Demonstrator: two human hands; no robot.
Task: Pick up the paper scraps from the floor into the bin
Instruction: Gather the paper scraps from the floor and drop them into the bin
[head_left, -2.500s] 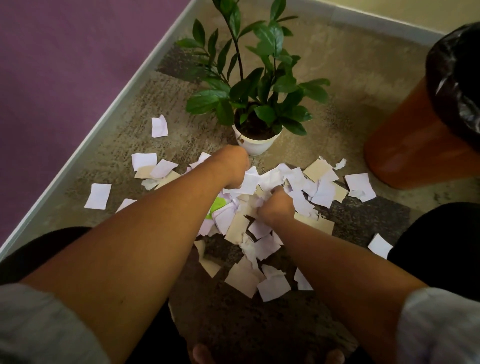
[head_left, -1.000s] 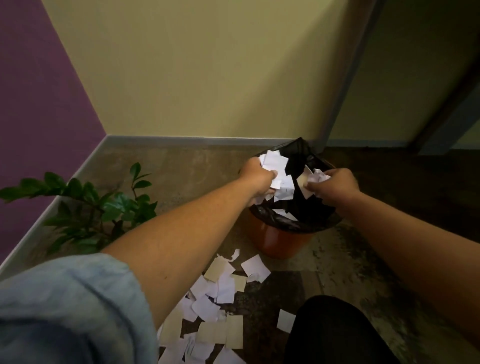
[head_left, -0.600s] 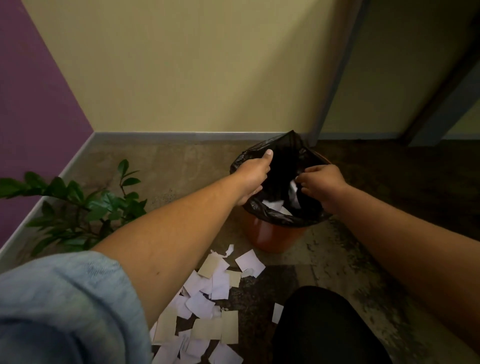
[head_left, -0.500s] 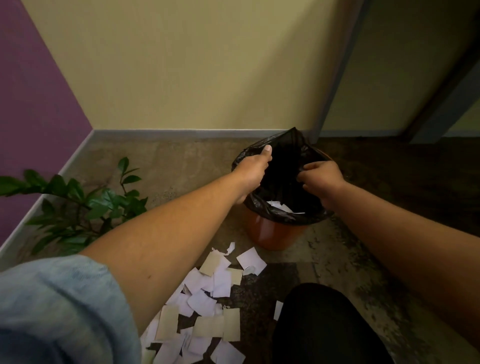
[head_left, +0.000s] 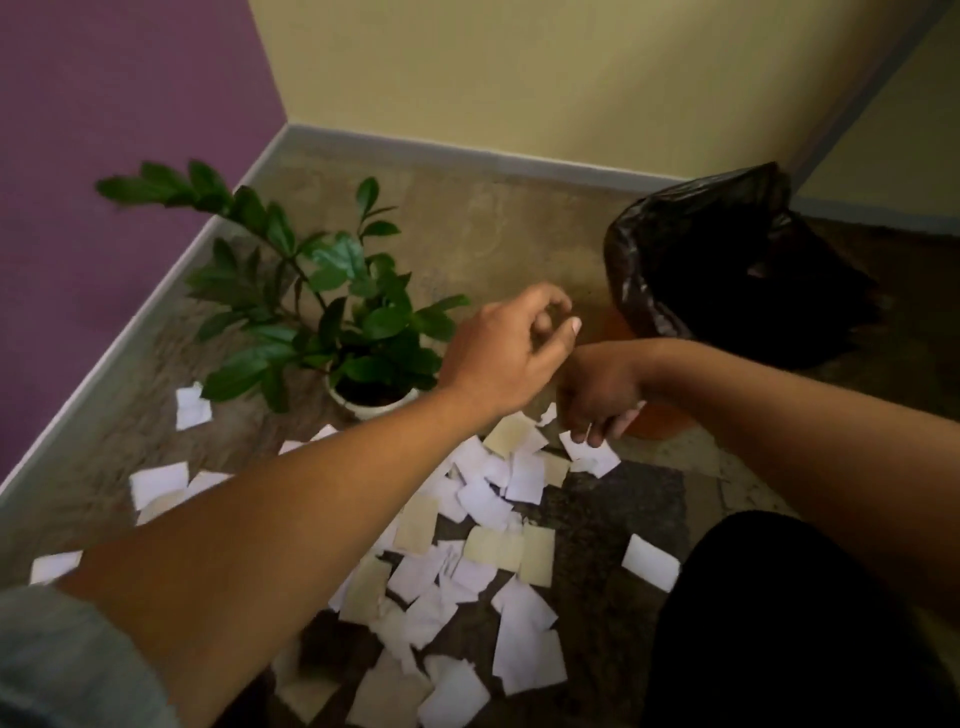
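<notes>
head view | paper scraps (head_left: 470, 558) strewn on floor, centre to lower frame, just below both hands | right hand (head_left: 597, 392) nearer, fingers pointing down at uppermost white scrap (head_left: 597, 457), grip cannot be told | left hand (head_left: 506, 358) loosely curled, empty | bin (head_left: 631, 280) upper right

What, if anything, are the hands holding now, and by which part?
The left hand holds nothing. The right hand reaches the upper edge of a white scrap; whether it grips cannot be told.

White, tan paper scraps (head_left: 483, 551) beside black-lined bin (head_left: 727, 280)
</notes>
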